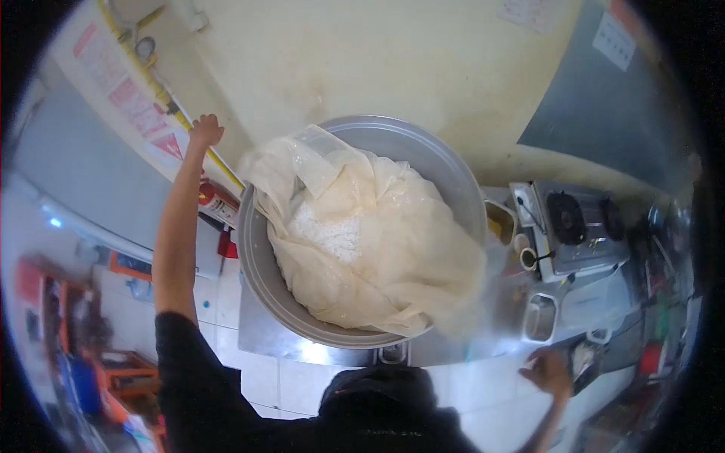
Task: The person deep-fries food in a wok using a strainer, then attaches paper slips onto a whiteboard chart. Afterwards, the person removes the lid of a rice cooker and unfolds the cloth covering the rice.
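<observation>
A large round metal pot holds pale cloth folded loosely over white, grainy contents. The cloth hangs over the pot's rim at the upper left and lower right. Beside the yellow pipe on the wall, my left hand is raised with its fingers curled; what they hold is too small to make out. My right hand is off to the lower right, near the counter's front edge, its fingers loosely bent and apart, with nothing visible in them.
A yellow pipe runs down the left wall above a red fire extinguisher. To the right are a two-burner stove, a metal container and a clear plastic container. Orange shelving stands at lower left.
</observation>
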The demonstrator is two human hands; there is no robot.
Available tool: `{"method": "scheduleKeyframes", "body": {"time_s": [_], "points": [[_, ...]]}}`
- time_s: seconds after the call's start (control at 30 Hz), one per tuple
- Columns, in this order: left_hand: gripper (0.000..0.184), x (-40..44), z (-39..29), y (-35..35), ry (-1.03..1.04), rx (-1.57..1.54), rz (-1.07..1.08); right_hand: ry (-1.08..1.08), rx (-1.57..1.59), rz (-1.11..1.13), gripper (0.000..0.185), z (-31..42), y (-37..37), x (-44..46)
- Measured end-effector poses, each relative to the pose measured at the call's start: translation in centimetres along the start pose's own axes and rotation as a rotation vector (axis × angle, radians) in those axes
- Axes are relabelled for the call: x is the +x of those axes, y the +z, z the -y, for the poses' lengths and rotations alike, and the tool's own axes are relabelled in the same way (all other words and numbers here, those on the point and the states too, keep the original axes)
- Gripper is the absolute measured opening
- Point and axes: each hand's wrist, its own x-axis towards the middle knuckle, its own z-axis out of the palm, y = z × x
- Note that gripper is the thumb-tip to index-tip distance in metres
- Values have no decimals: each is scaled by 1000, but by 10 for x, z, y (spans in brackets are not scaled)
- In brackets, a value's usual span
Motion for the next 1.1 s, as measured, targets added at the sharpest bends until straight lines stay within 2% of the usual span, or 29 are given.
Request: {"method": "scheduleKeyframes", "body": {"time_s": [0.03, 0.07, 0.1, 0.13, 0.17, 0.2, 0.23, 0.27, 0.3, 0.33, 0.43, 0.57, 0.63, 0.7, 0.77, 0.8, 0.83, 0.87, 0.9, 0.97, 1.03, 1.1], "points": [[29, -45, -40, -56, -9, -30, -116, 58, 44, -4, 23, 7, -11, 3], [27, -64, -61, -88, 200, -112, -124, 112, 83, -9, 22, 19, -34, 19], [26, -81, -79, -104, 407, -193, -118, 18, 120, -133, 20, 44, -52, 36], [20, -100, -95, -102, 696, -438, -160, -73, 154, -254, 19, 81, -69, 56], [24, -149, -129, -128, 872, -544, -109, -128, 55, -257, 17, 122, -88, 77], [31, -182, -151, -140, 840, -671, 375, -221, 158, -258, 17, 150, -88, 102], [40, -218, -173, -140, 934, -514, 422, -390, 58, -239, 19, 166, -85, 130], [45, -252, -181, -127, 1018, -419, 351, -589, -17, -249, 22, 198, -82, 157], [42, -275, -191, -120, 1066, -335, 368, -710, -84, -155, 23, 217, -69, 191], [39, -288, -199, -119, 1112, -248, 380, -878, -65, -170, 25, 232, -47, 228], [32, -301, -209, -129, 1152, -103, 399, -913, -309, -80, 29, 284, 25, 326], [28, -302, -199, -133, 1127, -84, 371, -934, -468, -94, 34, 314, 70, 386], [24, -309, -176, -156, 1092, -289, 13, -938, -379, -109, 33, 312, 50, 404], [19, -312, -148, -202, 989, -377, 2, -945, -297, -88, 31, 311, 23, 395], [17, -333, -115, -250, 931, -301, 10, -900, -353, 97, 27, 311, -2, 374], [16, -345, -102, -255, 864, -281, 73, -902, -350, 107, 27, 306, 14, 374], [17, -359, -88, -258, 801, -257, 129, -924, -304, -15, 26, 298, 41, 379], [17, -373, -72, -252, 718, -268, 147, -940, -257, -145, 26, 292, 60, 385], [17, -390, -58, -242, 638, -278, 164, -933, -253, -153, 26, 291, 69, 393], [19, -430, -44, -227, 563, -288, 106, -959, -346, -11, 27, 296, 75, 410], [25, -462, -55, -218, 476, -316, 58, -821, -390, 14, 23, 317, 36, 408], [26, -487, -58, -200, 389, -324, 41, -875, -284, -186, 20, 317, -16, 440]]}}
